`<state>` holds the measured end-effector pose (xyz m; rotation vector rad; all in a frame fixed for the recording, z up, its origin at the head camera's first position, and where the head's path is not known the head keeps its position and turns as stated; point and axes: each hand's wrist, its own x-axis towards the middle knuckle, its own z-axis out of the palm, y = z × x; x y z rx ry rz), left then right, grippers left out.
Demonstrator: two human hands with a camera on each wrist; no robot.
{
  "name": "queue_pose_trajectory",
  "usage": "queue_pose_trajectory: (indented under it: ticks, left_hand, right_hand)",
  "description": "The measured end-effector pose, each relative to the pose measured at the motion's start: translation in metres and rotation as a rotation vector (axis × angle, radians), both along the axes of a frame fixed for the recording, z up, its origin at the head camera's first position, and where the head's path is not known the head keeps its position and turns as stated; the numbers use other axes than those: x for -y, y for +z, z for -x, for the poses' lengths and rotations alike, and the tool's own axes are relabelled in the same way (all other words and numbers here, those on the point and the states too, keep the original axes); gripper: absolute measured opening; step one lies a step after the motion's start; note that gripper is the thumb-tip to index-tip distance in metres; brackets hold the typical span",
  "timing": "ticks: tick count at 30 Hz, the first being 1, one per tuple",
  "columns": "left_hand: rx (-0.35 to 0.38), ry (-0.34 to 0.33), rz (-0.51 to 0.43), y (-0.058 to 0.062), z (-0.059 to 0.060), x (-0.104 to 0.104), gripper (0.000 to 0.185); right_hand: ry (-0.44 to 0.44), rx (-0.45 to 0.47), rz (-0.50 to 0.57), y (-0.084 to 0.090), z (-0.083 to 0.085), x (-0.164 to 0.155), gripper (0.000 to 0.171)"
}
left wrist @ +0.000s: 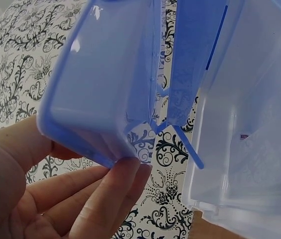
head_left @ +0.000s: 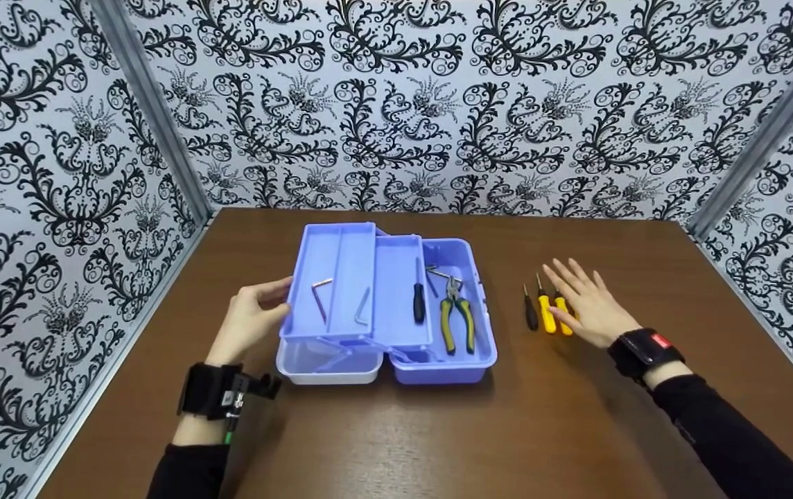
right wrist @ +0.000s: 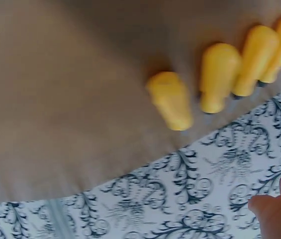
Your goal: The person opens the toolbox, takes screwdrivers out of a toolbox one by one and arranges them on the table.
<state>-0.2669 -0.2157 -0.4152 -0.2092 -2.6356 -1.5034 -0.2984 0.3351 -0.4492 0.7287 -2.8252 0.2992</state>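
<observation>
My left hand grips the left edge of the upper tray of a blue-lilac toolbox. The left wrist view shows the fingers at the tray's corner. Over on the right, my right hand is spread, palm down, above a row of screwdrivers. A black-handled screwdriver lies leftmost, with yellow-handled screwdrivers beside it, partly covered by the hand. In the right wrist view several yellow handles show, somewhat blurred.
The upper tray holds a reddish hex key and a silver hex key. A black screwdriver lies in the middle tray. Pliers lie in the bottom compartment. Patterned walls enclose the brown table.
</observation>
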Motion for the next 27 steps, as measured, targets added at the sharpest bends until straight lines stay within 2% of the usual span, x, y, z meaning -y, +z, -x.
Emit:
queue_pose_trajectory:
  ticks: [6, 16, 27]
  left_hand:
    - [0.009, -0.003, -0.011, 0.001, -0.001, -0.001, 0.048]
    - [-0.027, -0.025, -0.001, 0.005, -0.002, -0.001, 0.047]
    - [-0.017, -0.026, 0.015, 0.006, -0.001, -0.001, 0.047]
  right_hand:
    - [0.05, -0.01, -0.027, 0.011, 0.002, 0.027, 0.068]
    - [0.151, 0.003, -0.091, 0.034, 0.009, 0.076, 0.069]
    - [0.347, -0.011, -0.225, 0.057, 0.009, 0.145, 0.061]
